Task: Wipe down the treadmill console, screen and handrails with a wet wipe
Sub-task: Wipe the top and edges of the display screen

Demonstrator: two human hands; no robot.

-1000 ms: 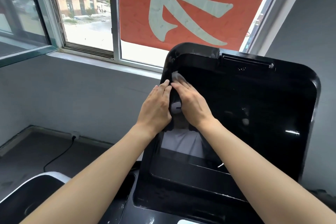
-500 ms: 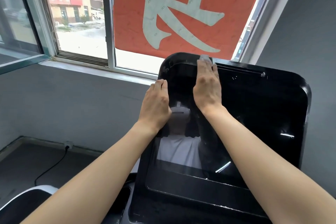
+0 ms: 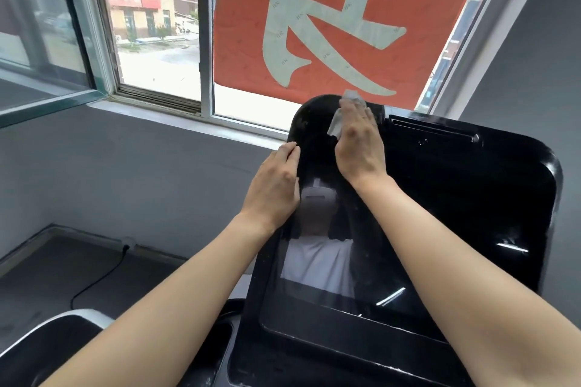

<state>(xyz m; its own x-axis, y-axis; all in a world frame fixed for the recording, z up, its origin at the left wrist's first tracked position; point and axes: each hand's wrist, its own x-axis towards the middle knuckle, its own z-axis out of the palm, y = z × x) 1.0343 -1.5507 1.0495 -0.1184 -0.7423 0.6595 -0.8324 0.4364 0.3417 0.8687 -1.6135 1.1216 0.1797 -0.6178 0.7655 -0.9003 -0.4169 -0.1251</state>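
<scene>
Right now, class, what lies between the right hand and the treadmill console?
The wet wipe, pressed under the right hand against the console; head view.

Most of wet wipe (image 3: 335, 124) under right hand (image 3: 360, 148)

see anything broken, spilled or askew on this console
Nothing stands out. The console looks intact, with only small pale specks on its gloss. The right hand presses the wipe at its top edge.

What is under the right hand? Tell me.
A wet wipe, pressed against the top edge of the console by the right hand. Its ends poke out past the fingertips and beside the thumb; the rest and the console beneath are covered.
</scene>
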